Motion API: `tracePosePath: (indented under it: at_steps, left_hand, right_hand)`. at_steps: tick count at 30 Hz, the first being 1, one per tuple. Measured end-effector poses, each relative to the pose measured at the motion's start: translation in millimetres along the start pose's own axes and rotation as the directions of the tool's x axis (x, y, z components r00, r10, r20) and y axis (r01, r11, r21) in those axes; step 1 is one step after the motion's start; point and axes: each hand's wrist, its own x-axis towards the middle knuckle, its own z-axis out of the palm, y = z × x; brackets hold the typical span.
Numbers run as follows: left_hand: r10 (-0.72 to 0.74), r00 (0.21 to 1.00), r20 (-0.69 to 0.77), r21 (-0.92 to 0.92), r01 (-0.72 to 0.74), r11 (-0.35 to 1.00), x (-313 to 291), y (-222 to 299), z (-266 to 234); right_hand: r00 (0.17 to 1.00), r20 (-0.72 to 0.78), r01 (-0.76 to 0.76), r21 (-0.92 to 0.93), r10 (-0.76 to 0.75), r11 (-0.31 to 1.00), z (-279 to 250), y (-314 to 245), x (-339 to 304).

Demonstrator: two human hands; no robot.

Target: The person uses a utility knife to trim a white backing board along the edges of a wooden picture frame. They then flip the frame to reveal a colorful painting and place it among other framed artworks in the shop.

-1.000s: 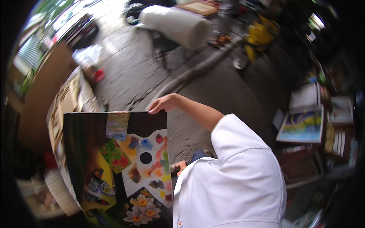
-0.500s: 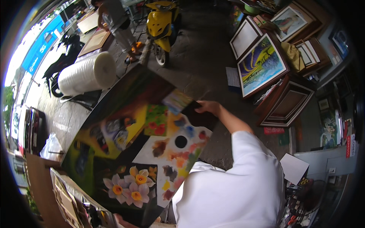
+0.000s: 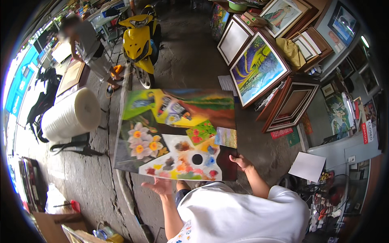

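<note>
A large unframed painting (image 3: 170,121) is spread out in front of me, almost level. On it are white and orange flowers, a painter's palette with colour blobs, a yellow patch with vehicle-like shapes and small inset pictures. My right hand (image 3: 243,163) grips its right edge near the lower corner, thumb toward the painted face and fingers partly hidden. My left hand (image 3: 160,187) supports the lower edge left of the middle. Its thumb sticks out to the left, and its other fingertips are hidden at the edge.
A yellow scooter (image 3: 137,42) stands ahead. To its left, a person (image 3: 87,40) bends over a flat board. A bubble-wrap roll (image 3: 71,115) lies at left. Framed pictures (image 3: 261,69) lean at right. A white sheet (image 3: 308,167) is at lower right.
The painting has turned from a steep slant to nearly level. My left hand, mostly hidden before, now shows at its lower edge. The view has shifted, with the scooter now further left.
</note>
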Motion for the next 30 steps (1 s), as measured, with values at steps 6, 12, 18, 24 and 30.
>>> tracePosePath:
  at_steps: [6,12,18,24,30]
  left_hand:
    - [-0.157,0.931,-0.328,0.437,0.297,0.849,140,3,-56]
    - [-0.330,0.840,-0.430,0.347,0.492,0.799,272,-3,-72]
    - [-0.433,0.744,-0.510,0.286,0.621,0.730,397,-111,25]
    - [-0.486,0.802,-0.348,0.352,0.592,0.725,562,-197,8]
    - [-0.549,0.767,-0.330,0.219,0.629,0.746,751,-288,69]
  right_hand:
    - [0.966,-0.256,0.006,-0.150,-0.045,0.989,27,-22,37]
    - [0.913,-0.403,0.066,0.005,-0.059,0.998,33,-30,106]
    - [0.887,-0.461,0.145,0.203,-0.036,0.968,13,-87,175]
    - [0.878,-0.473,0.179,0.193,-0.069,0.965,-57,-177,308]
    - [0.868,-0.447,0.271,0.059,-0.218,0.961,-126,-329,469]
